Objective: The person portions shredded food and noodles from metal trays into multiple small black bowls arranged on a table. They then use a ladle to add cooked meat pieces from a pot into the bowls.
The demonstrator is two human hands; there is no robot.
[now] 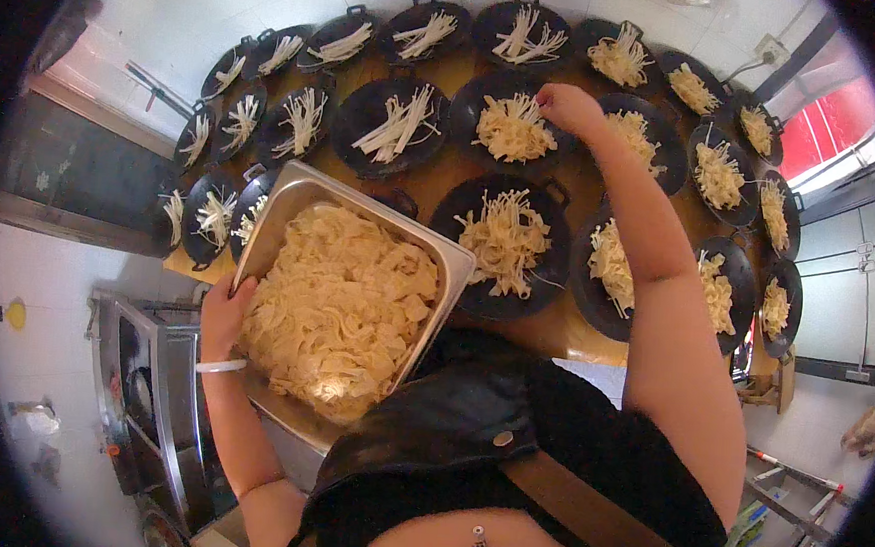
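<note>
My left hand (pixel 226 319) grips the left rim of a deep stainless steel food pan (pixel 453 263), tilted against my front. Pale yellow flat strips (pixel 345 305), resembling tofu skin, fill much of it. My right hand (pixel 570 109) is over the right side of a black two-handled wok (pixel 467 98), its fingers curled. Whether anything is between those fingers is hidden. In that wok, a heap of the strips (pixel 516 137) partly covers white enoki mushrooms (pixel 524 106). Closer to me, another wok (pixel 453 199) carries mushrooms and strips together.
Several more black woks stand close together on a wooden table (pixel 591 341). Those on the left, such as one wok (pixel 346 110), hold only enoki mushrooms (pixel 401 125); right-hand ones also hold strips. A metal-framed cabinet (pixel 168 377) stands at lower left, a metal rack (pixel 792 491) at lower right.
</note>
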